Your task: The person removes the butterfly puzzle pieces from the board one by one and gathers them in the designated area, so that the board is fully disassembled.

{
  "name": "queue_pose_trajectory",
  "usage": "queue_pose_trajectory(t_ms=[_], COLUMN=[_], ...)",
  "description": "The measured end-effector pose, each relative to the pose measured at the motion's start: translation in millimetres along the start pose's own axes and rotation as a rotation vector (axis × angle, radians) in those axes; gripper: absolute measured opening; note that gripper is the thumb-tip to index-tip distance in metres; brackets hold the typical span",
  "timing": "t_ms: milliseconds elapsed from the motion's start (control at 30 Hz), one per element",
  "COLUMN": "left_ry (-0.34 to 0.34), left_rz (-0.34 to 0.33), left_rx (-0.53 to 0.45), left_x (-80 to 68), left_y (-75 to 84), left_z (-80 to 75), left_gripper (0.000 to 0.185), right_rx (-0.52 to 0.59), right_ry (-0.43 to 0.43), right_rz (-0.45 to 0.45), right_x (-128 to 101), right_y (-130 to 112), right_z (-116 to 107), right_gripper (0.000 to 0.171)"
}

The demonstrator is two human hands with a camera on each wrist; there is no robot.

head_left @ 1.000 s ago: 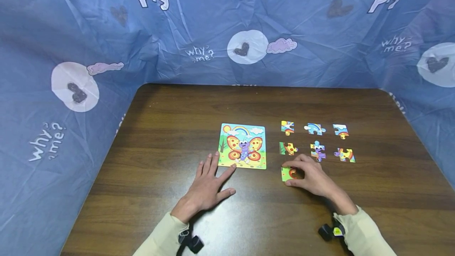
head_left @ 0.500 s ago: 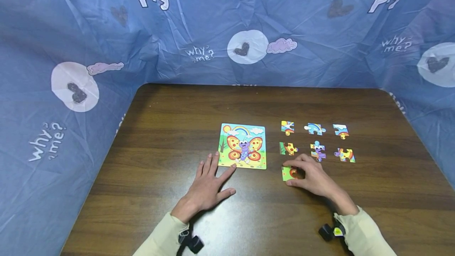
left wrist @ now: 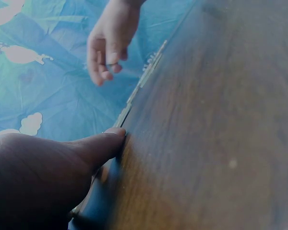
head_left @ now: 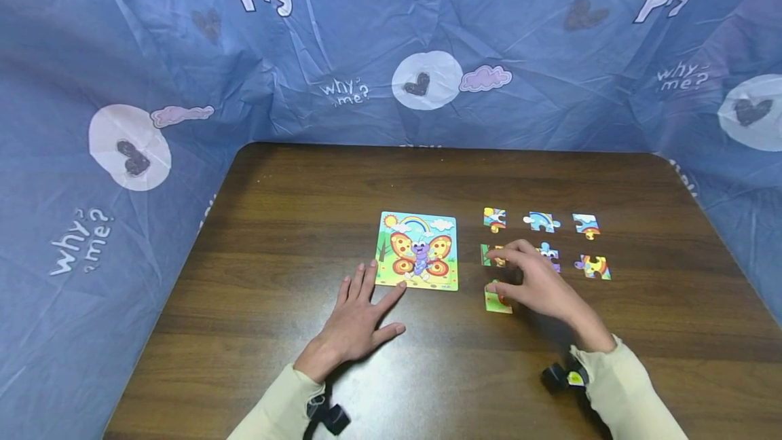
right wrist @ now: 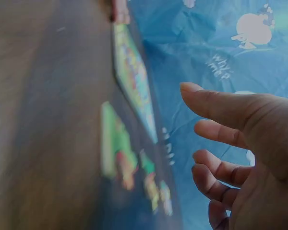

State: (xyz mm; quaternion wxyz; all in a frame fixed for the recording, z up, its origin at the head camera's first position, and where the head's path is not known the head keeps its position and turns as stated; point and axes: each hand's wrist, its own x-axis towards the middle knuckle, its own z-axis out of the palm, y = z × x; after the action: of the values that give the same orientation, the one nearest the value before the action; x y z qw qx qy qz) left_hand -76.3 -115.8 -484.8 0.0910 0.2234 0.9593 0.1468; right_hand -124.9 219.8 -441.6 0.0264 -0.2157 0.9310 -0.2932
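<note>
A butterfly puzzle board (head_left: 418, 250) lies at the table's middle. My left hand (head_left: 362, 309) rests flat beside it, fingers straight, one fingertip touching the board's near left corner. A green puzzle piece (head_left: 496, 300) lies on the wood right of the board. My right hand (head_left: 520, 270) hovers just above and beyond it, fingers loosely spread and holding nothing; the right wrist view shows the same empty fingers (right wrist: 216, 132) over the blurred green piece (right wrist: 116, 149). The hand partly covers two middle-row pieces, one (head_left: 491, 254) at left and one (head_left: 548, 248) in the centre.
More loose pieces lie in rows right of the board: three at the back (head_left: 493, 218), (head_left: 540, 221), (head_left: 586, 225) and one at the right (head_left: 591, 266). Blue printed cloth (head_left: 391, 46) walls the brown table (head_left: 305, 223) on three sides.
My right hand has let go of the green piece and lifted away towards the middle row of pieces. The green piece stays on the table. My left hand has not moved.
</note>
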Motion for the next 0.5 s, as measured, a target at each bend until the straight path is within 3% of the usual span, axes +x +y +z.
queue_pose_trajectory(t_ms=[267,500], left_ry=[0.002,-0.001], left_rz=[0.004,-0.001], left_rx=[0.001,0.007], left_x=[0.1,0.8], left_y=[-0.5,-1.2], left_z=[-0.1,0.2], left_gripper=[0.066,0.066], right_rx=[0.052,0.031], right_ry=[0.038,0.031], right_rz=[-0.012,-0.029], right_x=[31,55], right_y=[-32,-55], right_z=[5,14], right_gripper=[0.049,0.049])
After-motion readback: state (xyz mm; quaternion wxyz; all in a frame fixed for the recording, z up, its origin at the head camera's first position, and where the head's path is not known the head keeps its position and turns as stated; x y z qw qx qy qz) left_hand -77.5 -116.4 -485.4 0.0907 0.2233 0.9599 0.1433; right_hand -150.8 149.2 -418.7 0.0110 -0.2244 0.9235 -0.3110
